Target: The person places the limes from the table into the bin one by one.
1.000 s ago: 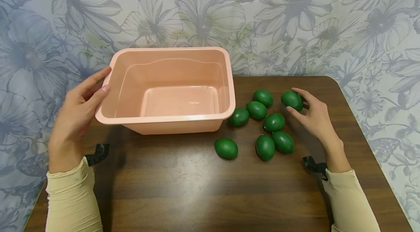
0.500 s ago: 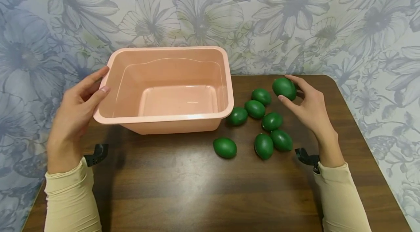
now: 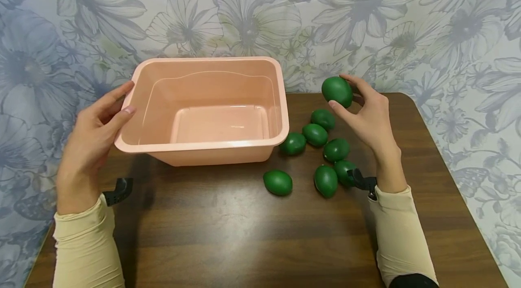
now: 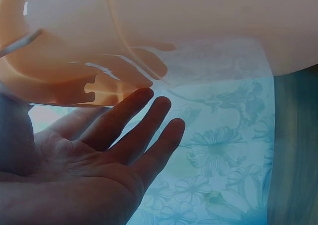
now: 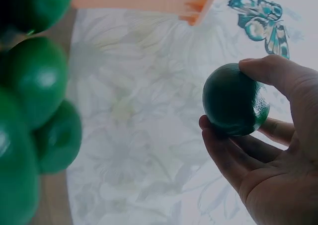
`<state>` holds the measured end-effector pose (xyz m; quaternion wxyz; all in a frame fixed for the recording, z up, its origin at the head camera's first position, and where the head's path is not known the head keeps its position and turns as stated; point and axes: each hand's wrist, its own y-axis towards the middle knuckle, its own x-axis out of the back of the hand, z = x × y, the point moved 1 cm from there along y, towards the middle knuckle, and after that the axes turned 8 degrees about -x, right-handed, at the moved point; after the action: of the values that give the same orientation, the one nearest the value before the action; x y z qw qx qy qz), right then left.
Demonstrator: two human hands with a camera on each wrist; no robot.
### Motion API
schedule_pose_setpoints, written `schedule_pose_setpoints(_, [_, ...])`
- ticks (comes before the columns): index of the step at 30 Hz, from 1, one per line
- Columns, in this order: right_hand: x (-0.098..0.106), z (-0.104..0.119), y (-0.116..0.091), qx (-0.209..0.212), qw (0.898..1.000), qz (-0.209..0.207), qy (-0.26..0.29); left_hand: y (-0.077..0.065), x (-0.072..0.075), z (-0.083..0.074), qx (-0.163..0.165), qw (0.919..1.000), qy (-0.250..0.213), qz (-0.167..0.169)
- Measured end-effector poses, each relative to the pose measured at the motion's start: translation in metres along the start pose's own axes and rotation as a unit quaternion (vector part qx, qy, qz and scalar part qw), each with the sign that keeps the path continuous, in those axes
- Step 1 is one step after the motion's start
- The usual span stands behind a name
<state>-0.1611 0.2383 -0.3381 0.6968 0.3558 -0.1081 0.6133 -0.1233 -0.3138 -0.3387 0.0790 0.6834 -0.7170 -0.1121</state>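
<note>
A pink plastic basin stands tilted toward me at the left of the table, its inside bare. My left hand holds the basin's left rim, thumb on the near side. In the left wrist view several fingers reach along the outside of its wall. My right hand pinches a glossy green lime between thumb and fingers, raised off the table right of the basin. The right wrist view shows this lime against the wall covering, apart from the other limes.
Several more green limes lie in a loose group right of the basin, one touching or close to its corner. A single lime lies nearer me. The brown wooden table meets a flower-patterned wall covering behind.
My right hand has lifted the lime from the table's right side and moved it up and leftward toward the basin. The left hand and basin stay in place.
</note>
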Motion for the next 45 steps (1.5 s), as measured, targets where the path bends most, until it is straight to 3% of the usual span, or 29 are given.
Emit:
schedule_pose_setpoints(8, [-0.008, 0.049, 0.014, -0.002, 0.998, -0.013, 0.062, 0.001, 0.000, 0.001, 0.004, 1.0000, -0.001, -0.001])
schedule_pose_setpoints(14, [-0.019, 0.065, 0.026, -0.003, 0.996, -0.017, 0.089, 0.001, 0.000, -0.001, 0.011, 0.9999, -0.012, -0.003])
schedule_pose_setpoints(27, [-0.033, 0.075, 0.036, 0.014, 0.993, -0.024, 0.115, 0.002, 0.000, -0.003, 0.014, 0.9997, 0.019, -0.003])
schedule_pose_setpoints(33, [-0.044, 0.089, 0.046, 0.018, 0.991, -0.025, 0.132, 0.000, 0.001, -0.003, 0.009, 0.9998, 0.016, 0.001])
schedule_pose_setpoints(38, [-0.061, 0.098, 0.053, 0.044, 0.989, -0.017, 0.138, -0.002, 0.001, -0.002, 0.010, 0.9998, 0.018, 0.003])
schedule_pose_setpoints(45, [-0.093, 0.081, 0.061, 0.074, 0.990, -0.003, 0.121, -0.003, 0.002, -0.005, 0.018, 0.9984, 0.047, 0.024])
